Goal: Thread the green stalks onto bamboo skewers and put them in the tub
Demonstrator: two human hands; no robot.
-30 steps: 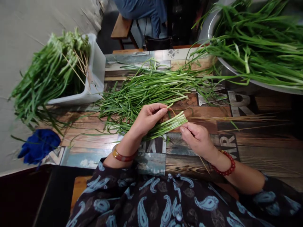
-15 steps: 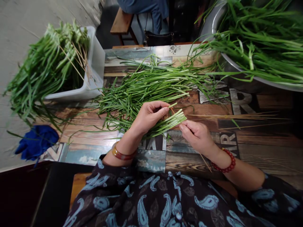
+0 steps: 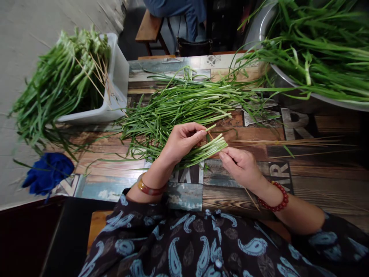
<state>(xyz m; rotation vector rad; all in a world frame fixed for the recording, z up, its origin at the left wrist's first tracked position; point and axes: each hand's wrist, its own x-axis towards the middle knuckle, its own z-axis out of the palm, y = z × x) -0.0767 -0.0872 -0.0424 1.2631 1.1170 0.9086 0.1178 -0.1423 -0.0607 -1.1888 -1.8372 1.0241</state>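
My left hand (image 3: 184,142) pinches a green stalk near its pale end, with a skewer end showing by the fingertips. Under and beside that hand lies a row of chives (image 3: 211,147), their pale ends fanned toward the right. The thumb and fingers of my right hand (image 3: 242,165) are closed on a thin wooden skewer (image 3: 252,199), whose long end sticks out below the palm. Its fingertips are at the pale ends of the row. Just beyond my hands, a loose pile of chives (image 3: 187,102) spreads over the wooden table (image 3: 173,196).
A white bin (image 3: 118,80) heaped with greens and skewers stands at left, a blue glove (image 3: 49,173) below it. At right are a metal basin (image 3: 288,79) full of chives and loose skewers (image 3: 291,142). A person's legs (image 3: 191,23) show beyond the table.
The whole view has shifted very slightly. Both hands keep the same grip and nearly the same place.
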